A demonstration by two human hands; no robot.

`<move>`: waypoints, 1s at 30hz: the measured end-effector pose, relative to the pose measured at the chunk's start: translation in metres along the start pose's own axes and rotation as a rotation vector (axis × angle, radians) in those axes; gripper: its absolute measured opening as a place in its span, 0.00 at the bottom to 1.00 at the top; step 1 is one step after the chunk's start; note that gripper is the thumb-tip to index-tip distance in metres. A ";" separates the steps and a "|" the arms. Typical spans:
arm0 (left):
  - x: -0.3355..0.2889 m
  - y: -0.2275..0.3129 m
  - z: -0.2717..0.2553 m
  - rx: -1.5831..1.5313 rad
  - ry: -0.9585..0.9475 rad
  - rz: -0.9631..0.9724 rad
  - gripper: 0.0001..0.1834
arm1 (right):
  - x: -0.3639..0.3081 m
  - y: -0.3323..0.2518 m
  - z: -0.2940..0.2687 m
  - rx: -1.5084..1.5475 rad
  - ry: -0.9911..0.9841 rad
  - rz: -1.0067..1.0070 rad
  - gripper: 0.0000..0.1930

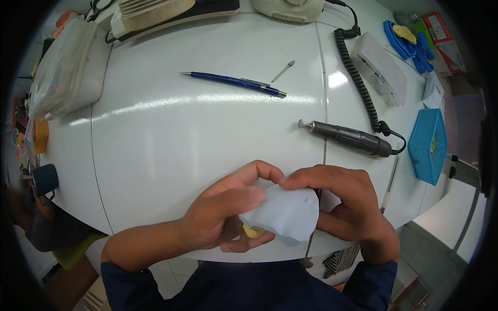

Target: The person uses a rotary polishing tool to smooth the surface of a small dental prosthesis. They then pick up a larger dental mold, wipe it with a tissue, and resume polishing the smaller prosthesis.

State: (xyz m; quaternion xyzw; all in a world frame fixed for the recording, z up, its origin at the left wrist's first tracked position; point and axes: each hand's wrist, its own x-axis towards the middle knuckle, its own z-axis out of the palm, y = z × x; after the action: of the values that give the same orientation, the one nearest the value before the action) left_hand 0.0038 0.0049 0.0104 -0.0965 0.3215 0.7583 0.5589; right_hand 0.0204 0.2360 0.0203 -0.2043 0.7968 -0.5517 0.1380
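Note:
Both hands hold a pale bluish-white moulded lump (285, 210) over the table's near edge; it has a smooth, uneven surface and looks like dental putty or plaster. My left hand (218, 210) grips its left side, thumb on top and fingers beneath. My right hand (350, 199) clasps the right side, with fingertips on the upper edge. Under the lump, by my left fingers, shows a small yellow piece (253, 231), perhaps a plaster cast; most of it is hidden. To the right lies a dark rotary handpiece (353, 139) with a small disc at its tip.
A blue mechanical pencil (236, 83) and a small bur (283, 71) lie beyond my hands. A coiled black cord (355, 78) runs past a clear box (378, 67). At right stands a blue basket (428, 147), at left a plastic container (72, 70). Another person's arm (44, 212) shows at far left.

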 end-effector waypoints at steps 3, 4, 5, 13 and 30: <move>0.000 0.000 -0.001 -0.035 -0.026 -0.002 0.32 | 0.000 0.001 0.000 0.001 -0.003 0.008 0.24; 0.000 -0.001 -0.001 -0.053 -0.033 -0.001 0.32 | 0.000 0.001 0.000 0.002 -0.004 0.014 0.24; 0.001 -0.001 -0.002 -0.072 -0.040 0.001 0.31 | 0.000 0.001 0.000 0.004 -0.006 0.020 0.24; 0.002 -0.005 -0.008 -0.093 -0.115 -0.024 0.30 | -0.001 0.000 0.001 -0.004 0.004 0.080 0.22; 0.001 -0.004 -0.006 -0.064 -0.127 -0.055 0.32 | -0.002 -0.003 -0.002 0.028 -0.038 0.145 0.22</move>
State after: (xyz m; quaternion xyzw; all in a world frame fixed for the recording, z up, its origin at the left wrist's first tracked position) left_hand 0.0058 0.0025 0.0042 -0.0748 0.2580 0.7571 0.5955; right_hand 0.0215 0.2372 0.0235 -0.1545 0.7991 -0.5471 0.1956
